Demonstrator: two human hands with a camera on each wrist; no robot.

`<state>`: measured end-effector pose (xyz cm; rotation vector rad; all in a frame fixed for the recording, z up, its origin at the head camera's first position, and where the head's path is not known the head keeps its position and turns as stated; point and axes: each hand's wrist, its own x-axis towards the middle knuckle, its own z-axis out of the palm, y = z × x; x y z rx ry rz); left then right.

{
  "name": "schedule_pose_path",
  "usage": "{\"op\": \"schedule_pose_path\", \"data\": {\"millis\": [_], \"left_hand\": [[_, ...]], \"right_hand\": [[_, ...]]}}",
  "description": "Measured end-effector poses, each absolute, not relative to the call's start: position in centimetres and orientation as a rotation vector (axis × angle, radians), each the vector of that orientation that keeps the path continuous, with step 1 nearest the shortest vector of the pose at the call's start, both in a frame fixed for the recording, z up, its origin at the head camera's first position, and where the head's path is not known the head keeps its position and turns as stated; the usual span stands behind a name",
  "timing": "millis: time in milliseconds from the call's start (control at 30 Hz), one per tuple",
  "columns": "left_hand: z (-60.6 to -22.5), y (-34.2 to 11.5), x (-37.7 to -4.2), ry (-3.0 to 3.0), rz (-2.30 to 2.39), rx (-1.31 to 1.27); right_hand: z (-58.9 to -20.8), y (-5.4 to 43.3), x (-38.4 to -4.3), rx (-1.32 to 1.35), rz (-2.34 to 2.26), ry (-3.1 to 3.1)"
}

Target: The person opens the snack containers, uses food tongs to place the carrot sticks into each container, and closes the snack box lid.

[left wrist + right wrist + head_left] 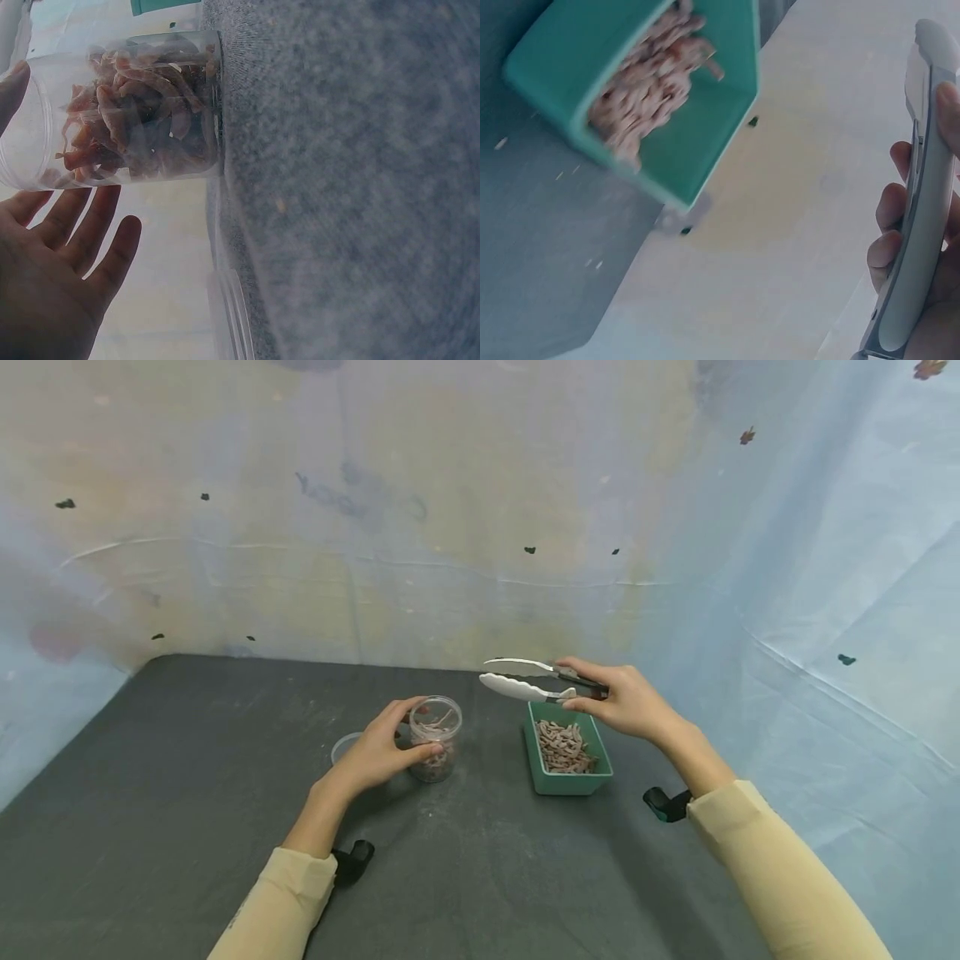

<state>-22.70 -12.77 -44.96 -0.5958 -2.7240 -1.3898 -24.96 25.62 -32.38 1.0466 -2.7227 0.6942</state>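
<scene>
My left hand (385, 745) holds a clear plastic jar (435, 764) near its rim, thumb on one side and fingers on the other. The jar stands upright on the table without a lid, and brownish-pink strips (142, 112) fill part of it. In my right hand (628, 697) is a pair of tongs (525, 678) with pale scalloped tips and dark handles. The tips are parted with nothing between them, pointing left above the table. Below the tongs sits a green rectangular tub (567, 783) with many similar short strips (564, 747) inside.
A clear round lid (343, 744) lies on the table left of the jar, partly hidden by my left hand. The dark grey table (187, 827) ends at a patterned sheet (450, 510) hanging behind it. More sheeting hangs at the right.
</scene>
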Motion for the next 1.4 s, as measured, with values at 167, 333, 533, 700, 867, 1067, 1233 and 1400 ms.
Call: {"op": "schedule_pose_path", "data": {"millis": [167,333,533,700,867,1067,1233,1400], "left_hand": [[-44.9,-13.1,-22.8,-2.733,-1.388,-0.58],[-45.0,-13.4,-22.8,-2.732,-1.391,-0.574],[-45.1,-13.6,-22.9,-2.728,-1.379,-0.579],[-45.1,-13.7,-22.9,-2.724,-1.393,-0.583],[-45.1,-13.7,-23.0,-2.726,-1.391,-0.578],[-45.2,-13.6,-23.1,-2.724,-1.387,-0.579],[-45.1,-13.6,-23.2,-2.724,-1.385,-0.577],[-45.0,-13.5,-23.0,-2.73,-1.369,-0.575]], "right_hand": [[-32.7,27.6,-24.7,1.003,0.64,-2.744],[-32.9,29.3,-24.4,0.935,0.563,-2.79],[-32.9,30.6,-23.8,0.879,0.512,-2.867],[-32.7,31.5,-23.6,0.845,0.462,-2.931],[-32.6,32.1,-23.7,0.818,0.384,-3.014],[-32.8,32.6,-23.8,0.838,0.323,-3.085],[-32.9,32.6,-24.0,0.833,0.275,-3.137],[-33.2,32.3,-24.5,0.856,0.248,-3.191]]}}
